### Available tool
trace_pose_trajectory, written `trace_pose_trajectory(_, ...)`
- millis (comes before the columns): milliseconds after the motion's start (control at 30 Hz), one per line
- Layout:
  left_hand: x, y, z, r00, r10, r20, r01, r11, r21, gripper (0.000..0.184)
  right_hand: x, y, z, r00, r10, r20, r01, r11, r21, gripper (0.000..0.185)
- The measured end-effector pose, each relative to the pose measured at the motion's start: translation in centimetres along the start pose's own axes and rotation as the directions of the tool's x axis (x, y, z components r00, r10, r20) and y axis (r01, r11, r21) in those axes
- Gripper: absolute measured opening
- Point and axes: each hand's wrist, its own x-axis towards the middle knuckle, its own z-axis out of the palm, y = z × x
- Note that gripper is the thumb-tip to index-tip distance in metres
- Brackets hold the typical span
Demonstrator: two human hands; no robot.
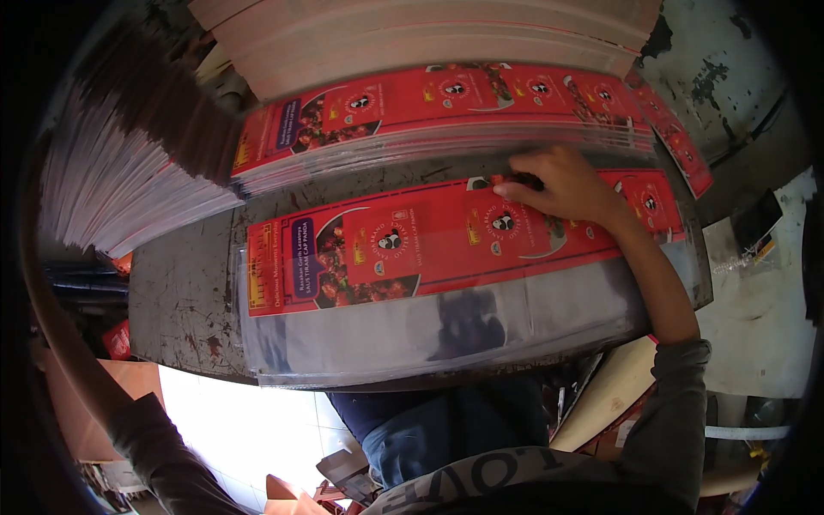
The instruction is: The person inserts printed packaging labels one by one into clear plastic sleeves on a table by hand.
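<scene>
A red printed strip (446,232) with panda logos lies over clear plastic sleeves (463,330) on the dark worn table (184,300). My right hand (562,184) is at the strip's upper edge, right of its middle, with fingers bent and thumb and forefinger near each other; whether they pinch the edge is unclear. Behind it sits a stack of similar red strips in plastic (412,107). My left arm (64,335) reaches forward along the far left edge of the view, and its hand is lost in the dark border.
A tall fanned pile of sheets (137,163) stands at the left. Large pale boards (429,39) rise behind the red stack. Another red strip (674,133) lies slanted at the right, near a scuffed pale surface (760,300).
</scene>
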Motion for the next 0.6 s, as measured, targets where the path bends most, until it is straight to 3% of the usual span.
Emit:
trace_pose_trajectory(33,0.0,0.1,0.0,0.971,-0.233,0.049,0.234,0.972,-0.035,0.03,0.0,0.0,-0.1,1.0,0.01,0.012,-0.009,1.0,-0.008,0.047)
trace_pose_trajectory(67,-1.0,-1.8,0.4,0.96,0.263,-0.097,-0.254,0.963,0.094,0.03,0.0,-0.1,-0.1,1.0,0.018,0.023,-0.018,1.0,-0.017,0.047)
trace_pose_trajectory(100,-1.4,-3.2,0.8,0.695,0.701,-0.161,-0.651,0.708,0.274,0.031,0.0,-0.1,-0.1,1.0,0.018,0.024,-0.017,1.0,-0.017,0.047)
trace_pose_trajectory(333,-0.9,-2.9,2.4,0.68,0.725,-0.104,-0.666,0.671,0.326,0.033,0.0,0.0,0.0,1.0,-0.016,-0.003,0.016,0.999,0.029,0.043)
trace_pose_trajectory(600,-1.6,-2.4,2.7,0.649,0.742,-0.164,-0.674,0.662,0.327,0.032,-0.1,0.2,0.1,1.0,0.001,0.018,-0.002,1.0,0.015,0.044)
